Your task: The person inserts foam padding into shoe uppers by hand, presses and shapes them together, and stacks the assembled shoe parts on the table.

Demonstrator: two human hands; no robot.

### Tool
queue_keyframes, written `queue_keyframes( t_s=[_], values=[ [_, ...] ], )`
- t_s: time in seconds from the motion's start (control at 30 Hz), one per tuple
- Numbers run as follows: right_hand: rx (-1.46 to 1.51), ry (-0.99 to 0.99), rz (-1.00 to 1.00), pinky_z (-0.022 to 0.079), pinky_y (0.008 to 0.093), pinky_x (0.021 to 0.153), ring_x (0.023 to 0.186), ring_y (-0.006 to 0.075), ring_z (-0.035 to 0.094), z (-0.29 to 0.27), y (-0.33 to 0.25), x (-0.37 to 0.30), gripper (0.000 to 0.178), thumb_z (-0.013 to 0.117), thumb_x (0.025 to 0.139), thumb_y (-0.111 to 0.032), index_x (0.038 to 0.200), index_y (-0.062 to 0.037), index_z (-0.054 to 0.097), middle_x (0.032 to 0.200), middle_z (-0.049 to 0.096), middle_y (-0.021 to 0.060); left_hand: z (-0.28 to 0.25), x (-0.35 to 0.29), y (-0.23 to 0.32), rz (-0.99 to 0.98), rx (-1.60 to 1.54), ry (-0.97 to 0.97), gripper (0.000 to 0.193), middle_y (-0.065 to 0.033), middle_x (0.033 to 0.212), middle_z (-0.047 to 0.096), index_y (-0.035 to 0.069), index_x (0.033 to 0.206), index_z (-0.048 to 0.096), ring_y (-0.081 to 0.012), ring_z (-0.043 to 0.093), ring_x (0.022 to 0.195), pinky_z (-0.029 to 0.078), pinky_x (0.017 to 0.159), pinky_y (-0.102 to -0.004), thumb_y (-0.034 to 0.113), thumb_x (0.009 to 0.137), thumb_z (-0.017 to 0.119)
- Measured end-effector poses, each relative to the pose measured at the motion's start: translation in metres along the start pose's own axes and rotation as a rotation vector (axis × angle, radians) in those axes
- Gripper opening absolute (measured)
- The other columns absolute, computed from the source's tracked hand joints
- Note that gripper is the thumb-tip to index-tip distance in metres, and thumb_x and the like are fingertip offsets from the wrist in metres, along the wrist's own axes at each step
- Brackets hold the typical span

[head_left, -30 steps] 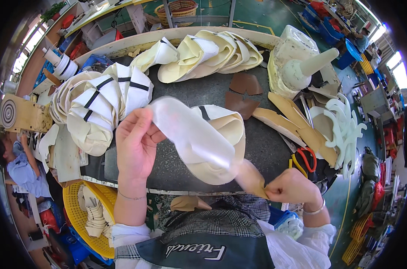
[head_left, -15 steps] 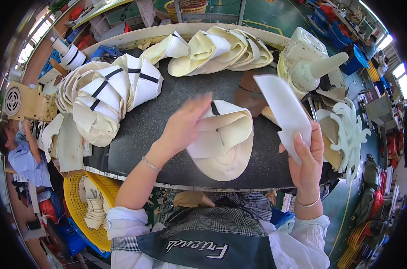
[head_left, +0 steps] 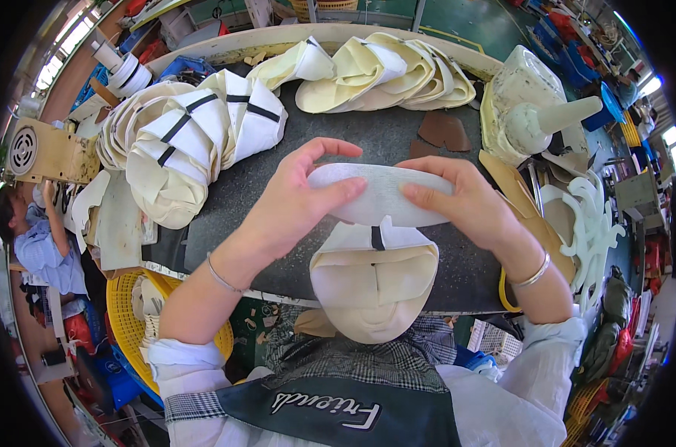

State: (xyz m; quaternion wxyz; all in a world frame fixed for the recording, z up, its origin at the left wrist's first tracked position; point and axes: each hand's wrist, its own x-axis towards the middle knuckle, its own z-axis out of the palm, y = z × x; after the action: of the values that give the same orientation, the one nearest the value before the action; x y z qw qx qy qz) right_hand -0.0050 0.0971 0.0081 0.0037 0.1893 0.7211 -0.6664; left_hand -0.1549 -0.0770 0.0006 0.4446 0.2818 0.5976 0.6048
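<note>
A white stiffener piece [head_left: 383,200] is bent between my two hands, above the table. My left hand [head_left: 297,186] pinches its left end, thumb on the near face and fingers behind. The right hand [head_left: 468,195] grips the other end in the same way. Just below it, a cream fabric shoe upper [head_left: 375,287] lies at the table's front edge, its rounded toe toward me and overhanging the edge. A short black strip marks the upper's back seam.
Stacked uppers with black strips [head_left: 204,141] stand at the left; more uppers [head_left: 368,78] line the far edge. A white pot with a cone [head_left: 524,104] is at the far right, near brown pieces [head_left: 444,132]. White curved pieces [head_left: 580,216] lie right; a yellow basket [head_left: 126,320] stands lower left.
The white piece has moved left from my right hand alone into both hands and is now bent. My left hand has left the upper, which now sits nearer to me.
</note>
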Motion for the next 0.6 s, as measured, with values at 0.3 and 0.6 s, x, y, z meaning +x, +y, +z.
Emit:
queue_keyframes(
  t_s=[0.3,0.6],
  values=[
    [-0.394,0.045,0.174,0.044,0.0239,0.060,0.071,0.0084,0.055,0.012,0.075,-0.001,0.041,0.073,0.081,-0.018,0.110,0.0011,0.052,0.079,0.059,0.0034,0.000,-0.007,-0.069,-0.245,0.377,-0.019,0.036,-0.0039,0.081,0.056,0.007,0.115,0.048,-0.0081,0.053,0.069,0.045,0.057,-0.0227,0.009,0.083,0.066],
    [-0.626,0.078,-0.021,0.048,0.0306,0.061,0.060,0.0200,0.058,0.023,0.071,-0.003,0.049,0.075,0.077,-0.022,0.110,0.0030,0.048,0.065,0.057,0.0061,0.010,-0.021,-0.085,0.360,0.945,-0.113,0.031,-0.0082,0.080,0.058,0.010,0.103,0.060,-0.0207,0.057,0.071,0.046,0.069,-0.0345,0.008,0.074,0.069]
  ],
)
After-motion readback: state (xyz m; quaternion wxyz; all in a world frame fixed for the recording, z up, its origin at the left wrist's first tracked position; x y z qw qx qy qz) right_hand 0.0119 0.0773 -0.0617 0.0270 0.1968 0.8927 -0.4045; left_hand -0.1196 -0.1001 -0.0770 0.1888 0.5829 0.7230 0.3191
